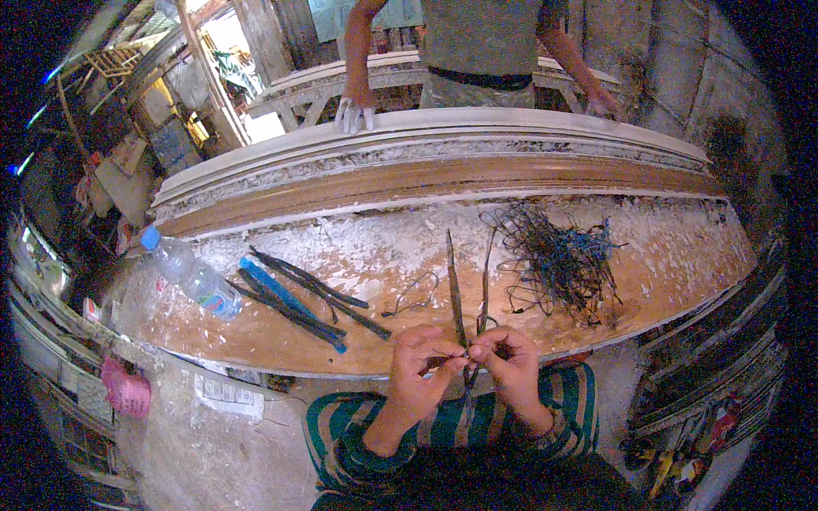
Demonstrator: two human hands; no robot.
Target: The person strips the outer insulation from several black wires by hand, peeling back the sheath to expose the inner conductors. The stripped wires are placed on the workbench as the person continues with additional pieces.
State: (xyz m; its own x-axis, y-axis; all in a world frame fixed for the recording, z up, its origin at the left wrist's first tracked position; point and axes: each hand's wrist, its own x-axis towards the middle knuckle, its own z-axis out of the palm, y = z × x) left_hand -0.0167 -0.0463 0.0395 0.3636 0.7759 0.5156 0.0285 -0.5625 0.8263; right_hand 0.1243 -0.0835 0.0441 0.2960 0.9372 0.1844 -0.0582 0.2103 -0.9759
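Just off the table's near edge, my left hand (419, 368) and my right hand (513, 366) meet fingertip to fingertip, both closed in a pinch. Between them are narrow dark strips (455, 285), whose upper ends spread in a V over the table and whose lower ends hang below my fingers. A small dark loop shows beside my right fingertips; what it belongs to is hard to make out. Left of my hands lie several similar black strips (294, 308) and a blue strip (277, 285). A tangled heap of thin black and blue cord (567, 260) lies to the right.
A clear plastic bottle with a blue cap (186, 271) lies at the table's left. White flakes and dust cover much of the wooden tabletop (383, 347). Long mouldings (443, 175) span the far side, where a co-worker's whitened hand (354, 116) rests. A pink container (128, 390) stands lower left.
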